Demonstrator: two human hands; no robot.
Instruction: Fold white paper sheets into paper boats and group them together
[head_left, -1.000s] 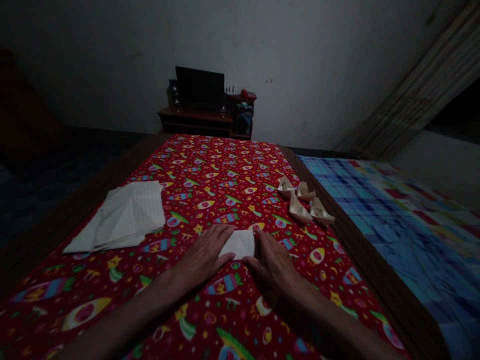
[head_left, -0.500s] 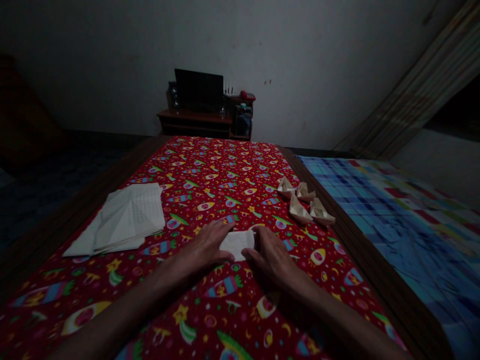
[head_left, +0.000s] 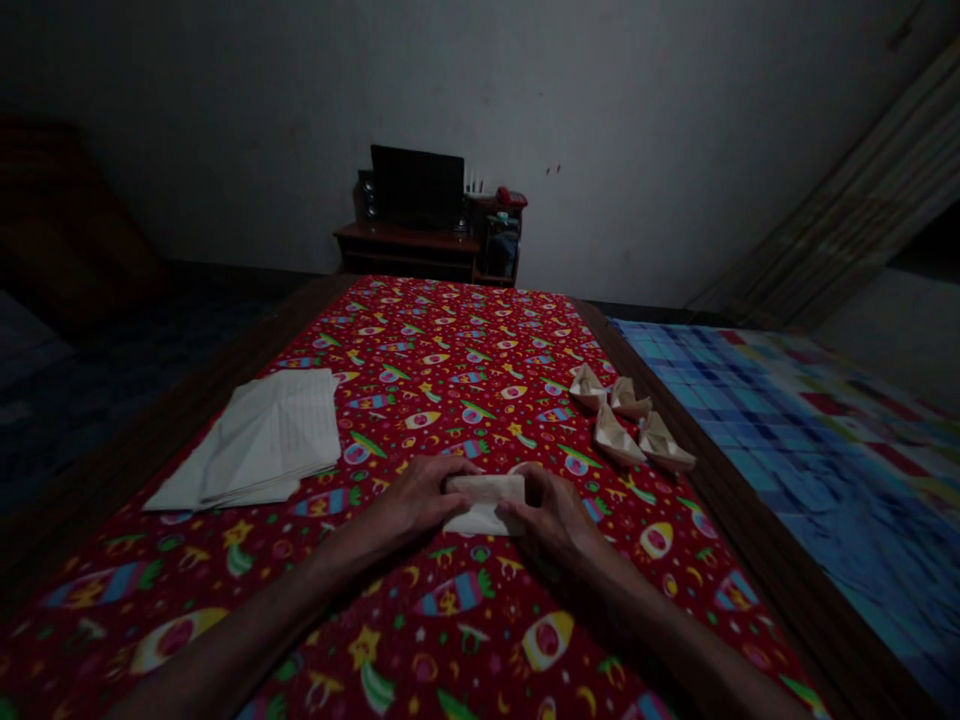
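A small folded piece of paper [head_left: 484,508] lies between my two hands on the red patterned cloth [head_left: 420,620]. My left hand [head_left: 427,492] grips its left end, thumb on the near face and fingers behind. At the right end, my right hand [head_left: 553,508] pinches it the same way. The paper's upper edge is raised or folded over toward me, with a crease line across it. Several folded paper boats [head_left: 619,437] sit in a cluster beyond my right hand. To the left is a stack of creased paper sheets [head_left: 266,435], the top one showing faint print.
Dark wooden edges [head_left: 720,490] border the cloth on both sides. A bed with a blue checked sheet [head_left: 720,400] is on the right. At the far end stand a desk [head_left: 409,238] with a monitor [head_left: 418,185] and a red telephone [head_left: 512,197].
Both hands have closed in on the paper's ends, and its far edge now stands up or folds toward me. The whole view has shifted slightly, moving things rightward.
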